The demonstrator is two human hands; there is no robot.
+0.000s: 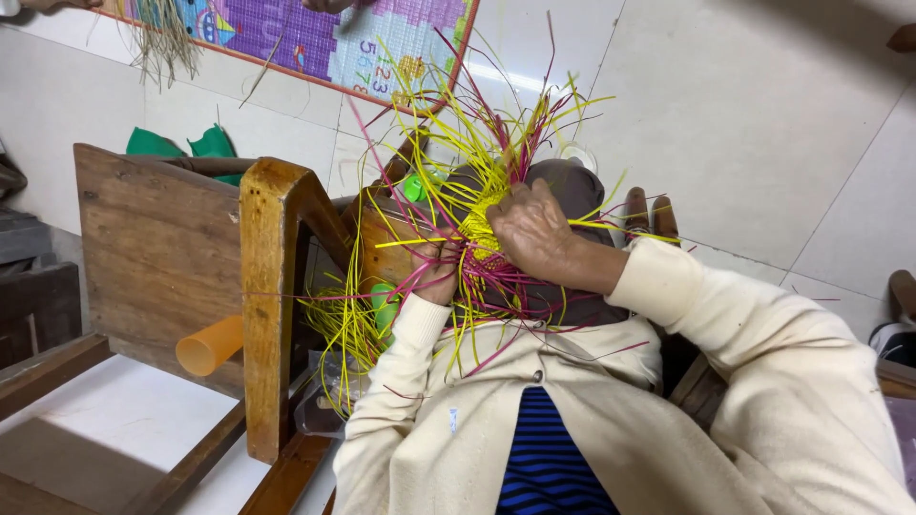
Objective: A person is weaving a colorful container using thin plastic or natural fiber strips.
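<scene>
A half-woven piece of yellow and magenta strips (482, 229) rests on my lap, its loose ends fanning out upward and to the sides. My right hand (534, 234) lies on top of the woven centre, fingers pressed onto the yellow strips. Below and to its left, my left hand (441, 278) is mostly hidden under the strands, fingers curled around some of them. Cream cardigan sleeves cover both arms.
A wooden chair frame (272, 286) stands at left with an orange plastic cup (210, 345) on its side. Green bags (181, 145) lie behind it. A colourful mat (315, 38) covers the tiled floor at top. Another person's foot (902, 291) shows at the right edge.
</scene>
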